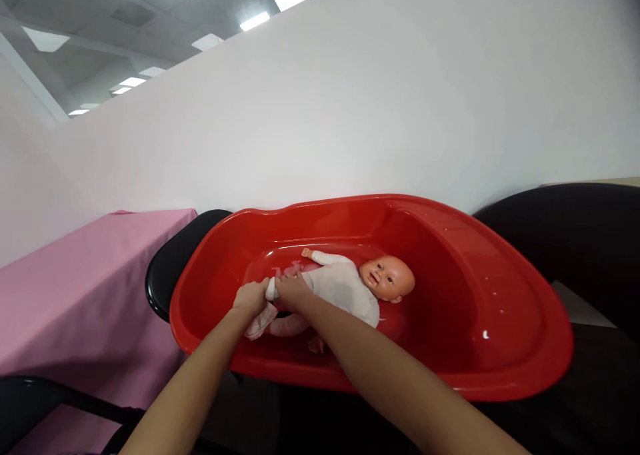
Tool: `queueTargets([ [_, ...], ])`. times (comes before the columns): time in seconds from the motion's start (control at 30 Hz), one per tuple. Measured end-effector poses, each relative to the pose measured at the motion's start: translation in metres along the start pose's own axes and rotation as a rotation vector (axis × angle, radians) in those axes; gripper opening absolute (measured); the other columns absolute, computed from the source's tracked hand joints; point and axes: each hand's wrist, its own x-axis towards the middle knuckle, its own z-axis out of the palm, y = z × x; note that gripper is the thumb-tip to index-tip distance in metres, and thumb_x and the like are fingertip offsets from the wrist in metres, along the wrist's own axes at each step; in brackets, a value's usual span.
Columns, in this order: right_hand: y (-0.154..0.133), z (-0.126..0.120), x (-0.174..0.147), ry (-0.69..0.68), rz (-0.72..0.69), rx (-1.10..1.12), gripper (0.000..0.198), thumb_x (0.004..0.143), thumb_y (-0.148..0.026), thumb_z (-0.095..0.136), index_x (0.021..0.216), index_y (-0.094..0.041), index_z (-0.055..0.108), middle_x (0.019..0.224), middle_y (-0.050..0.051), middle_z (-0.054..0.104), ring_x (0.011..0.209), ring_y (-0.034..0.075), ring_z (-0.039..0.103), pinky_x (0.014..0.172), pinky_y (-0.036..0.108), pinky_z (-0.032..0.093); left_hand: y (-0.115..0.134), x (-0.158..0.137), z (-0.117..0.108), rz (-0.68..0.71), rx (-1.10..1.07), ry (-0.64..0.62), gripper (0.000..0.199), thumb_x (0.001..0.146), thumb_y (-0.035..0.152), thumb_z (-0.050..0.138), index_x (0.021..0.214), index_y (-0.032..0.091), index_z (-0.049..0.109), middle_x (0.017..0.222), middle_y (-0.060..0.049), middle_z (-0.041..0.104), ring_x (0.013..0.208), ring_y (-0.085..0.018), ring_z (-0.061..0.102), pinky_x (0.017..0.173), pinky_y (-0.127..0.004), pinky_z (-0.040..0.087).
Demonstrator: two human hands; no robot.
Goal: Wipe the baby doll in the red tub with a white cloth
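A baby doll in a white bodysuit lies on its back inside a red plastic baby tub, head toward the right. My left hand and my right hand meet at the doll's lower body. Both grip a bunched piece of white cloth at the doll's leg. A light pink leg of the doll shows below my hands. Whether the cloth is a sock or part of the suit I cannot tell.
A pink-covered table stands at the left. Black chairs sit behind the tub at the left and at the right. A white wall rises close behind. A dark surface lies under the tub.
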Motion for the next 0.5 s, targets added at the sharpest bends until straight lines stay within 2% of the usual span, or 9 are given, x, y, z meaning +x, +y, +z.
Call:
queueTargets([
  [0.1,-0.0016,-0.0009,-0.0010,-0.014,0.003,0.027,0.033,0.097,-0.026,0.064,0.128,-0.018,0.071,0.135,0.018,0.072,0.132,0.038,0.063,0.126,0.067,0.026,-0.0029,0.0015,0.0027,0.008,0.014,0.004,0.034,0.091,0.026,0.057,0.123,0.022,0.068,0.109,-0.017,0.080,0.102,-0.038,0.077,0.081,-0.043,0.054],
  [0.27,-0.0037,-0.0010,-0.0012,-0.050,0.002,-0.011,0.034,0.099,-0.031,0.063,0.130,-0.019,0.069,0.137,0.018,0.071,0.130,0.036,0.064,0.123,0.065,0.032,-0.0035,0.0013,0.0032,0.017,0.002,0.039,0.027,0.095,0.032,0.056,0.116,0.024,0.070,0.108,-0.014,0.078,0.098,-0.033,0.076,0.078,-0.037,0.053],
  [0.4,-0.0046,0.0022,0.0005,-0.049,-0.013,-0.039,0.035,0.099,-0.034,0.065,0.130,-0.019,0.069,0.136,0.019,0.071,0.129,0.036,0.065,0.123,0.065,0.033,-0.0022,0.0004,0.0028,0.048,0.014,0.084,0.020,0.094,0.030,0.059,0.107,0.022,0.071,0.114,-0.011,0.073,0.096,-0.027,0.073,0.081,-0.034,0.052],
  [0.5,-0.0053,0.0039,0.0026,-0.049,-0.020,-0.060,0.035,0.099,-0.034,0.066,0.129,-0.017,0.070,0.135,0.020,0.072,0.129,0.039,0.064,0.123,0.070,0.031,-0.0015,0.0006,0.0034,0.074,0.041,0.105,0.015,0.093,0.026,0.061,0.102,0.021,0.071,0.113,-0.009,0.073,0.104,-0.028,0.069,0.086,-0.035,0.052],
])
